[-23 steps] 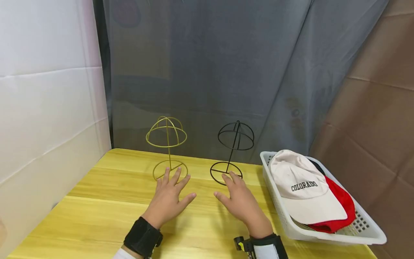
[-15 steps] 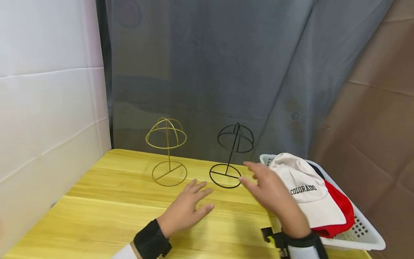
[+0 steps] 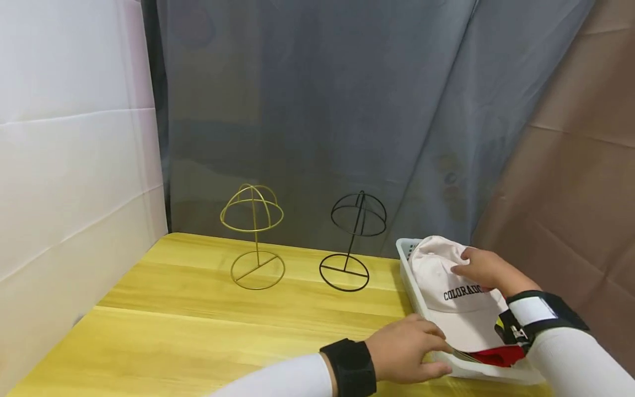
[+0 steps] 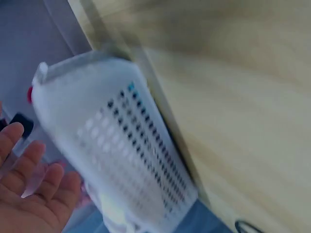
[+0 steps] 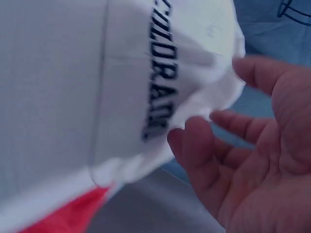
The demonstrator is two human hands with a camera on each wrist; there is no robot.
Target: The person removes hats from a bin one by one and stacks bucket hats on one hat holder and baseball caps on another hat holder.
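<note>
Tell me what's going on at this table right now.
A person is reaching with both hands into a white basket at the right end of the wooden table. The right hand rests on the crown of a white cap lettered COLORADO, which lies on top of a red cap. The left hand is at the basket's near rim, by the white cap's brim. Two wire hat stands, one gold and one black, stand bare further back.

2 wire stands [image 3: 252,237] [image 3: 358,241] side by side at table [image 3: 198,314] rear; basket [image 3: 412,286] to right w/ caps [image 3: 448,292] in it
</note>
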